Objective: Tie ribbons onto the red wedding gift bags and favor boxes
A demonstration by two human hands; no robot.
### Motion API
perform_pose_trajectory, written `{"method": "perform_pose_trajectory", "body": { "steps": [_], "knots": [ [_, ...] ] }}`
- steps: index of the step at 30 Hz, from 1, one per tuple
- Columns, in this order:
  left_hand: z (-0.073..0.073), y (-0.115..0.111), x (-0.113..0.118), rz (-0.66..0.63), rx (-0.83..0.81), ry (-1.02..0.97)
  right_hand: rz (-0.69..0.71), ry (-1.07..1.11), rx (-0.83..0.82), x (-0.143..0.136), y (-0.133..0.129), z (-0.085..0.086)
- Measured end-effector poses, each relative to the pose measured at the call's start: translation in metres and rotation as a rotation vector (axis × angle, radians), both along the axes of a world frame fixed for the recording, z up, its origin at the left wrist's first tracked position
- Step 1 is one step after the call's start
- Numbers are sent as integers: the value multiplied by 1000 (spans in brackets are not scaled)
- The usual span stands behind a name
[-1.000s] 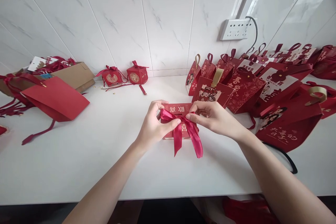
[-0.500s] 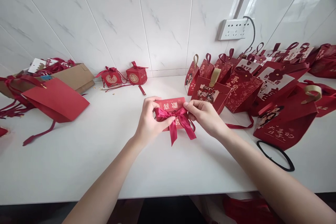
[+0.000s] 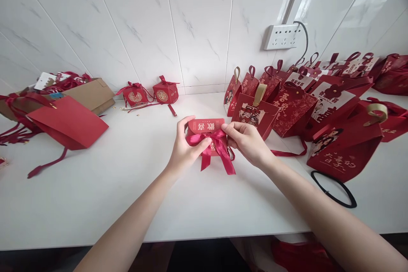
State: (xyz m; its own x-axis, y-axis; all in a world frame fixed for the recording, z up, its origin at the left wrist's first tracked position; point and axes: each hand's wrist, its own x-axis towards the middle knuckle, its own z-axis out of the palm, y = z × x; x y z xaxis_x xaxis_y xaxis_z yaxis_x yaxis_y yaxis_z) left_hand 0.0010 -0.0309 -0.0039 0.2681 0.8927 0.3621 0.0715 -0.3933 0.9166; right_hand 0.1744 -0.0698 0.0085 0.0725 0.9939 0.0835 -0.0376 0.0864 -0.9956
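A small red gift box (image 3: pixel 207 125) with pale lettering is between my hands, above the white table. Around it runs a shiny crimson ribbon (image 3: pixel 218 134), tied in a bow with two tails hanging toward me. My left hand (image 3: pixel 185 146) grips the box's left side, thumb on the bow's knot and index finger bent over the far edge. On the right side, my right hand (image 3: pixel 245 139) pinches the bow's right loop or the box edge beneath; which one I cannot tell. A twisted red cord (image 3: pixel 231 154) shows below the right fingers.
Several red gift bags (image 3: pixel 295 108) crowd the right side, near a black band (image 3: pixel 334 189). Two small red boxes (image 3: pixel 165 92) stand by the tiled wall. On the left, a red bag (image 3: pixel 72 123) leans before a cardboard box (image 3: pixel 98 93) of ribbons. A power strip (image 3: pixel 282 37) hangs on the wall.
The box top has tilted slightly, and its lettering shows more fully. The bow's tails have shifted a little left. Both hands keep their hold.
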Motion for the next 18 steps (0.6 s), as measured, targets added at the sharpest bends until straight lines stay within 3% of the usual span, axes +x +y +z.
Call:
{"method": "perform_pose_trajectory", "body": {
  "steps": [5, 11, 18],
  "knots": [
    [0, 0, 2, 9, -26, -35, -21, -91, 15, -1, -6, 7],
    [-4, 0, 2, 67, 34, -49, 91, -142, 39, -1, -9, 9],
    [-2, -4, 2, 85, -14, -25, 51, -112, 5, -5, -11, 9]
  ]
}}
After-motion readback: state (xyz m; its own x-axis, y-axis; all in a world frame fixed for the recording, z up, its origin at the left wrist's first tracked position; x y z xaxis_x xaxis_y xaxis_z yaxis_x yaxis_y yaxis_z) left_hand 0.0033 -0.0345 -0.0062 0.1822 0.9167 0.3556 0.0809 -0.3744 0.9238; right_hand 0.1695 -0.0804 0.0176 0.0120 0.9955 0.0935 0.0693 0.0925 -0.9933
